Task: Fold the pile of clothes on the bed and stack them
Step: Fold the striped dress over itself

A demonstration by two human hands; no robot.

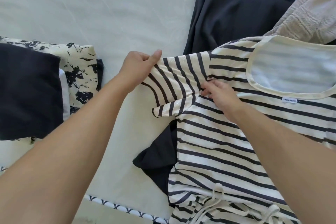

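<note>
Spread at four o'clock on the white bed (pixel 91 5): a cream, dark-striped knit top (pixel 227 142), soft, light, stretchy. Left hand (pixel 140 65) pinching the sleeve hem shut; right hand (pixel 218 94) fingers curled closed at the armpit seam. Best gripped at hems and seams.

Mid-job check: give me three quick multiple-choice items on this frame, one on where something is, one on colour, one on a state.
1. Where is the folded stack?
A. left of the hands
B. on the striped top
C. at the far right

2. Stripe colour on the cream short-sleeved top?
A. red
B. dark navy
C. green

3. What is the left hand doing?
A. resting flat on the sheet
B. pinching the sleeve's edge
C. holding the drawstring

Key: 1 A, the stack lies at the left edge. 2 B, dark bands on cream. 3 B, thumb and fingers grip the sleeve while the right hand presses at the armpit seam.
</note>
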